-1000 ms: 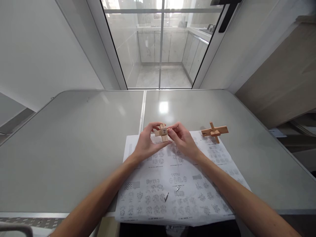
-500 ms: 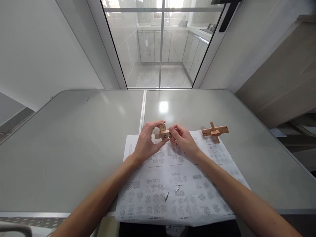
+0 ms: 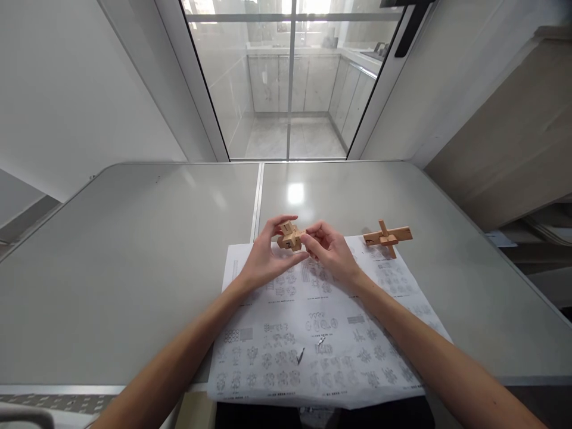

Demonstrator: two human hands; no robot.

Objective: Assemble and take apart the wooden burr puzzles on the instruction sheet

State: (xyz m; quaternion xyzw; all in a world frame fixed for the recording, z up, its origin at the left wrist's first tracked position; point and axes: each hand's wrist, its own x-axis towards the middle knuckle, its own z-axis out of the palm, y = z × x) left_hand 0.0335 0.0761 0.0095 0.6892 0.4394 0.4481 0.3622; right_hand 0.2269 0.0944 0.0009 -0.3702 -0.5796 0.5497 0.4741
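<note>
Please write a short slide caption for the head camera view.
Both hands, left hand and right hand, hold a wooden puzzle above a printed sheet.

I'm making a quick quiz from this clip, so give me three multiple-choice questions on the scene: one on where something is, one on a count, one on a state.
1. Where does the second wooden puzzle cross lie?
A. on the far right corner of the printed sheet
B. on the floor behind the glass door
C. on the left half of the table

2. How many hands grip the wooden puzzle pieces held up over the sheet?
A. none
B. one
C. two

3. How does the printed sheet lie?
A. rolled into a tube
B. flat, its near edge over the table's edge
C. crumpled into a ball

Answers: 1 A, it rests at that corner of the sheet, right of the right hand. 2 C, the left hand and the right both pinch it. 3 B, it spreads flat on the table and overhangs.
</note>
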